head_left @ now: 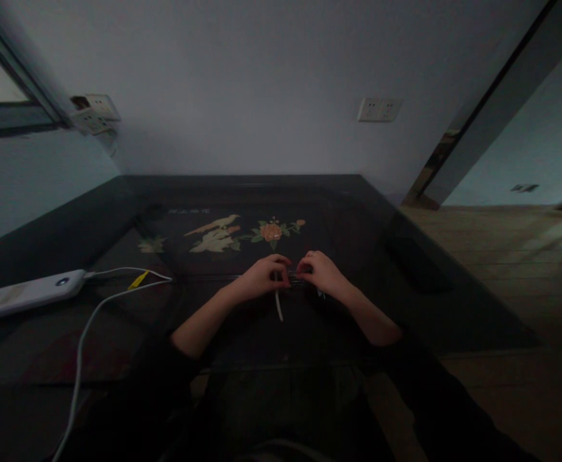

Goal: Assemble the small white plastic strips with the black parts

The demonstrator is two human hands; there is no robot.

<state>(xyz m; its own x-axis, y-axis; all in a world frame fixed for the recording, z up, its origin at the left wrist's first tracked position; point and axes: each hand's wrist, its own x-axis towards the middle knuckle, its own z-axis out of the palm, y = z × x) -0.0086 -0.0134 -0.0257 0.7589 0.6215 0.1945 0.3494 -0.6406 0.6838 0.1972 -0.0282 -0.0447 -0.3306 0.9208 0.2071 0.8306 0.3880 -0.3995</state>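
My left hand (262,276) is closed in a pinch over the dark table, with a thin white strip (279,307) running down from between its fingers. The strip's upper part is partly hidden by the fingertips. Just to the right, my right hand (324,274) is curled with thumb and fingertips together, a small gap away from the left. Thin light lines show between the two hands, too dim to name. A small whitish bit (320,293) peeks out under the right hand; most of it is covered by the palm.
On the dark glossy table (358,212) is a picture of a bird and flowers (271,231). A white power bank (31,294) with a white cable (79,346) and yellow tag (138,280) lies left. A dark flat object (418,263) lies right. Wall sockets (380,110) are behind.
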